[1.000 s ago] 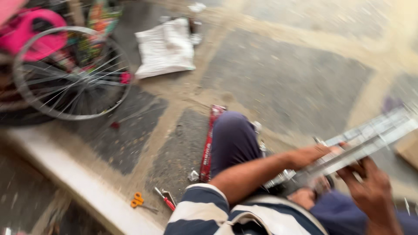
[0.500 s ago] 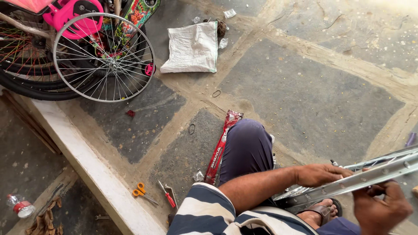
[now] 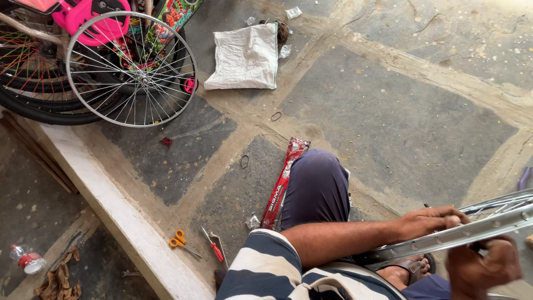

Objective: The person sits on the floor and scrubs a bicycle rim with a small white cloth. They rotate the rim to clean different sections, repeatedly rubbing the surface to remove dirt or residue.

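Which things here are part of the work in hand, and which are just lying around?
In hand: bare wheel rim, left hand, right hand.
Lying about: white sack, red packet, orange scissors, red screwdriver, spoked wheel.

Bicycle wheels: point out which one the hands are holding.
The bare silver metal rim at lower right, gripped by the left hand and right hand. The other silver spoked wheel stands untouched, upper left.

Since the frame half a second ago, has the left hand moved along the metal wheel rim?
Cannot tell for sure. The left hand rests on top of the metal wheel rim, roughly as far beyond the bent knee as before; the camera shifted.
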